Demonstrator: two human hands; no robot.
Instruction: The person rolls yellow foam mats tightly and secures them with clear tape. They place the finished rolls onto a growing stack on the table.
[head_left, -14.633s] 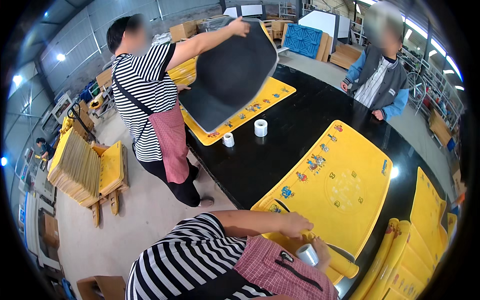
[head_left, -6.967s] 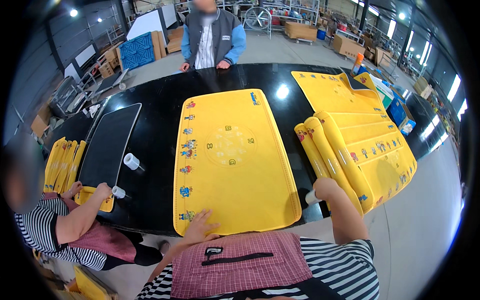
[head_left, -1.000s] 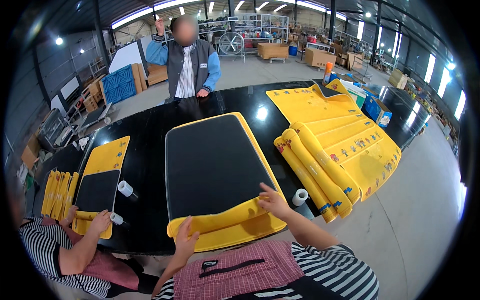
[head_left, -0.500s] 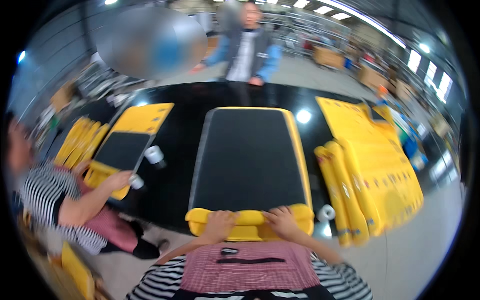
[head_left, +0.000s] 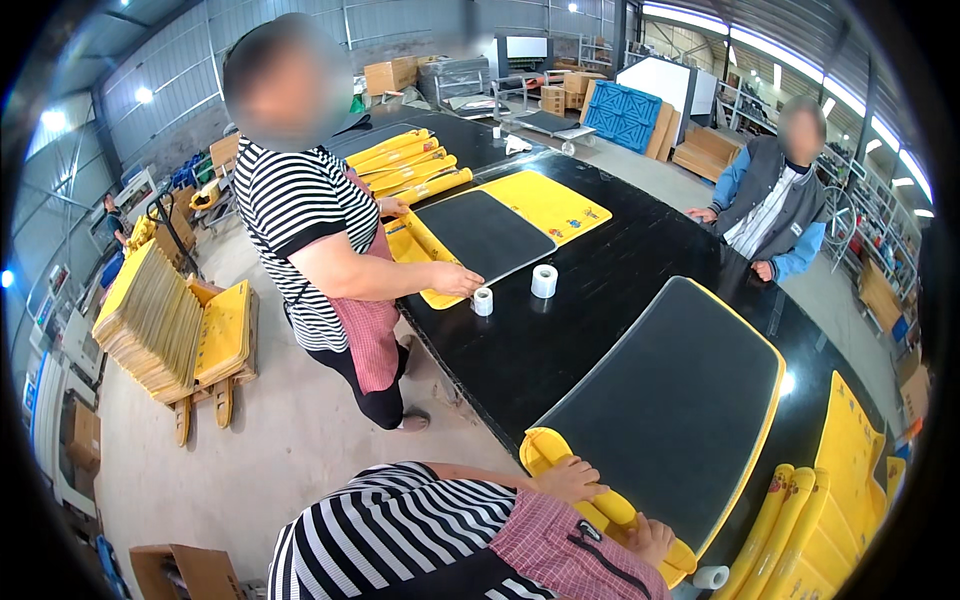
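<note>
Along a black desk (head_left: 520, 360), standing with a mat (head_left: 665, 410) laid dark side up, stretching away beyond both hands. Grasping its curled yellow near edge, with left hand (head_left: 574, 480) and right hand (head_left: 652, 540) folded over the curl a little apart, probably to hold it even and stop it springing open. Just beside the right hand, with a white roll (head_left: 712, 577) apparently set within easy reach; farther right, with rolled mats (head_left: 775, 535) seemingly placed out of the way.

Left grip (head_left: 574, 480), right grip (head_left: 652, 541) on rolled yellow edge (head_left: 616, 507); black sheet (head_left: 685, 400) beyond both; white roll (head_left: 711, 577) near right grip.
</note>
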